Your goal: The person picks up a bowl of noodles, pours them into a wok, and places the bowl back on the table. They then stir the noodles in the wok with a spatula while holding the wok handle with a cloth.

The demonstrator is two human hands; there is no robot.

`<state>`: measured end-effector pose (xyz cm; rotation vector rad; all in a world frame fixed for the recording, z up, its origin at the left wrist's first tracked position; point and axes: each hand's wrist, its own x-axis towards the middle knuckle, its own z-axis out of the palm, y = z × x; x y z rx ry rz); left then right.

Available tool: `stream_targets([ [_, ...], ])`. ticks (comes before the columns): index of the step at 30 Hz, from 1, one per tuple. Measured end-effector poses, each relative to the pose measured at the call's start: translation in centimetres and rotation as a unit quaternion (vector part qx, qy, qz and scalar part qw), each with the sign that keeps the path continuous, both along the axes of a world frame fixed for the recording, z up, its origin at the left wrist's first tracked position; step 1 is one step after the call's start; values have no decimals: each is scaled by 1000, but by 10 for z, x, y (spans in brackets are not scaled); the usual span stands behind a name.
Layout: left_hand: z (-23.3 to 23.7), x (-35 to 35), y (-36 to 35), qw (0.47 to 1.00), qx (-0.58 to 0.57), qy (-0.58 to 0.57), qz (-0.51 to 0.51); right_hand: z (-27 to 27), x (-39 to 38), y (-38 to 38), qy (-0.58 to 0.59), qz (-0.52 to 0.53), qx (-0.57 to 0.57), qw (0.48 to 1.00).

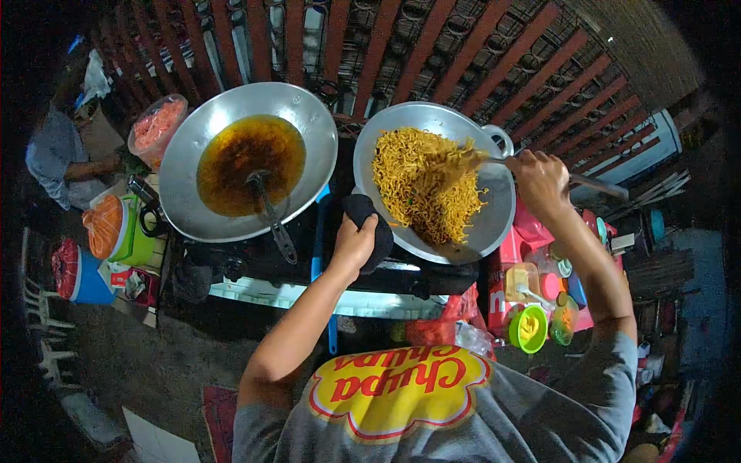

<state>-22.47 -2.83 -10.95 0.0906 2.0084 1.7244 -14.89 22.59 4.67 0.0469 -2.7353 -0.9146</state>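
Observation:
Yellow-brown noodles (409, 174) fill much of a metal wok (494, 204) on the right side of the stove. My right hand (540, 181) is wrapped round the handle of a spatula (598, 186), whose head is blurred among the noodles. Gripped in my left hand (356, 245) is a folded black cloth (370, 231), pressed at the wok's near left rim. On the left sits a second, larger wok (181, 170) of dark amber oil (251, 154). A slotted ladle (274, 220) rests in it, its handle toward me.
A tub of pink-orange food (158, 123) stands beyond the left wok. Green (135, 231) and blue containers are at the left. To the right, a red table (498, 301) holds a green bowl (529, 328) and several tubs. A slatted fence (378, 54) runs behind. Someone's sleeve (58, 150) shows far left.

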Motion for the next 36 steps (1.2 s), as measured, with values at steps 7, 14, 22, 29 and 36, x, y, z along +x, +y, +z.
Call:
stream_targets([
  [7,-10,-5,0,1000,-8,3,-20,16,-4,34,-158,-183,24,970],
  [14,-1,0,5,998,-47,36,-9,-132,9,3,-116,-125,-401,900],
  [22,0,-2,1,999,-23,8,-45,-135,21,5,35,-153,-477,865],
  [29,23,3,1,996,-76,-31,-30,-49,26,14,24,-208,-394,895],
  [36,-7,-2,0,999,-42,12,-31,-14,11,2,55,-116,-123,984],
])
